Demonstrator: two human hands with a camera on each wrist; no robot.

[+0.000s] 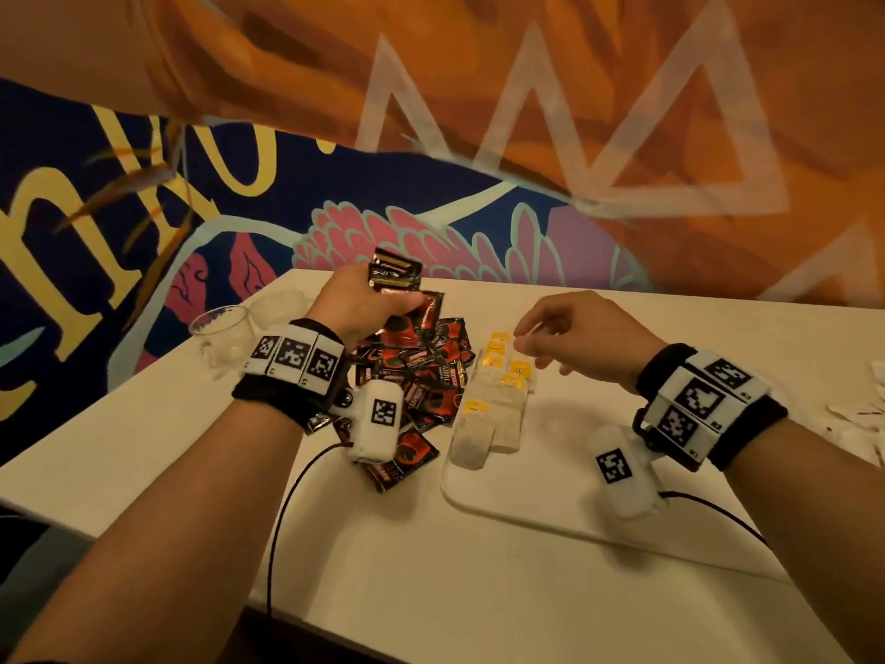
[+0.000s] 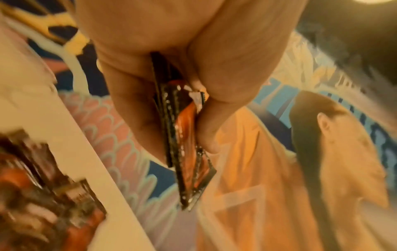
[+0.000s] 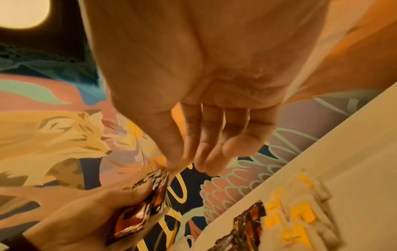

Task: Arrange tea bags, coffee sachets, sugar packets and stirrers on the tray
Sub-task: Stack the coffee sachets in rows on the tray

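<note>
My left hand point(image 1: 368, 299) grips a small stack of red-and-black coffee sachets point(image 1: 400, 280), raised above the loose pile of coffee sachets point(image 1: 421, 376) on the table. The left wrist view shows the held sachets point(image 2: 184, 135) edge-on between thumb and fingers. Several tea bags point(image 1: 493, 400) with yellow tags lie in rows on the left end of the white tray point(image 1: 550, 505). My right hand point(image 1: 555, 333) hovers over the tea bags, fingers loosely bent, holding nothing. In the right wrist view the fingers point(image 3: 206, 144) hang relaxed above the tea bags point(image 3: 300, 215).
A clear glass point(image 1: 222, 335) stands at the table's left edge behind my left wrist. White packets point(image 1: 862, 414) lie at the far right. A painted wall rises right behind the white table point(image 1: 431, 567). Cables run from both wrist cameras toward me.
</note>
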